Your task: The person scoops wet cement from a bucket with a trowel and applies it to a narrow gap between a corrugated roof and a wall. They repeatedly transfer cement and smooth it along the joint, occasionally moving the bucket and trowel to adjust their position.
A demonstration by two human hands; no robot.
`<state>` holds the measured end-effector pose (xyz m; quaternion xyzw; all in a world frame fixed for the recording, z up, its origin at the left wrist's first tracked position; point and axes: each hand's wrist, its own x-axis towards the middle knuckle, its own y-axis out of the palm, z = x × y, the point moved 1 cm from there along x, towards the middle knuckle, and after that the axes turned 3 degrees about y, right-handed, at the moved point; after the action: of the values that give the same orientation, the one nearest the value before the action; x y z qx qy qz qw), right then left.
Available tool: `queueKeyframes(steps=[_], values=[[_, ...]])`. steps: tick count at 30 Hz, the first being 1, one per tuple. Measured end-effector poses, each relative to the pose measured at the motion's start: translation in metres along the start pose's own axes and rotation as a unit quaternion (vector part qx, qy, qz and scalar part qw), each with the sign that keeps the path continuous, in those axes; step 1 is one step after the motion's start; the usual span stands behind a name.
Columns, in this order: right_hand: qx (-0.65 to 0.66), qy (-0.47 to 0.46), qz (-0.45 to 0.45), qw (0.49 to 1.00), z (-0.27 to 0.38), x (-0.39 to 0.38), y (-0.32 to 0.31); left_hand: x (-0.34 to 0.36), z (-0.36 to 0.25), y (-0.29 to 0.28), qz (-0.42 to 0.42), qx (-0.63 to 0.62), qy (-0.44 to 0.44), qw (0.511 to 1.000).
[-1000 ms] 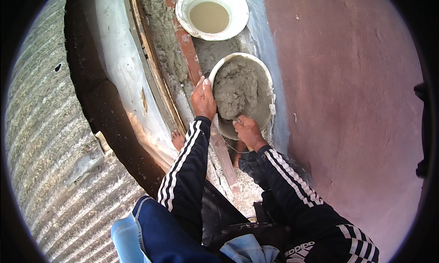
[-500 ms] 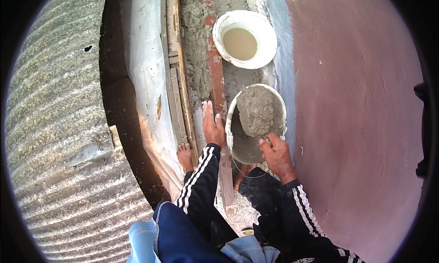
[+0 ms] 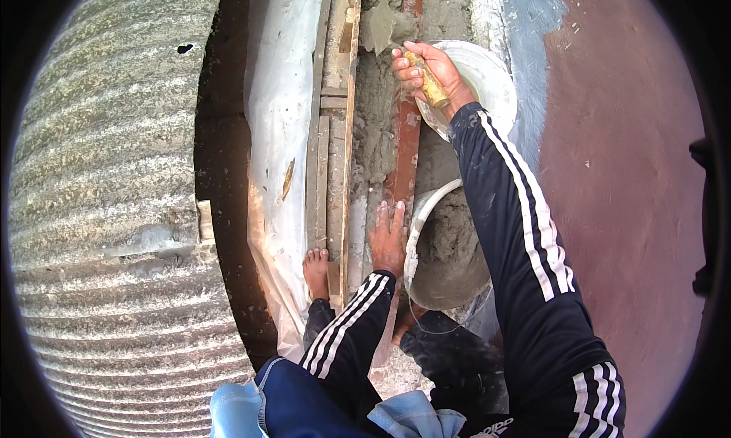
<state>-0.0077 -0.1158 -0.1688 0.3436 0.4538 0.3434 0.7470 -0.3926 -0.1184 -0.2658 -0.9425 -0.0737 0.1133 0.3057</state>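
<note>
My right hand (image 3: 435,74) grips the yellow wooden handle of a trowel (image 3: 380,30). Its pointed blade touches the wet grey mortar in the strip beyond, near the top of the view. My left hand (image 3: 388,244) lies with fingers spread on a narrow reddish-brown board (image 3: 405,160), left of the near bucket. That white bucket (image 3: 414,244) has grey mortar (image 3: 453,229) in it, and my right sleeve covers part of it. Farther off stands another white bucket (image 3: 504,88), partly hidden by my right hand and wrist; earlier it showed cloudy water.
Wooden slats (image 3: 352,126) edge the mortar strip on its left. Past them hang a pale plastic sheet (image 3: 278,95) and a corrugated roof sheet (image 3: 114,172). A reddish-brown wall (image 3: 617,172) rises at the right. My bare left foot (image 3: 316,273) stands beside the slats.
My right hand has carried the mortar-laden trowel from the near bucket forward and left to the strip, where mortar now lies around the blade. My left hand stays on the board.
</note>
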Motion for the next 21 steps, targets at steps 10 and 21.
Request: queueKeyframes(steps=[10, 21], values=[[0.019, 0.099, -0.176, 0.979, 0.012, 0.000, -0.012, 0.005, -0.003, -0.006, 0.013, -0.004, -0.006, 1.000], [0.040, 0.059, -0.151, 0.986, 0.019, 0.047, -0.027, 0.005, 0.002, -0.003, 0.016, 0.014, 0.002, 1.000]])
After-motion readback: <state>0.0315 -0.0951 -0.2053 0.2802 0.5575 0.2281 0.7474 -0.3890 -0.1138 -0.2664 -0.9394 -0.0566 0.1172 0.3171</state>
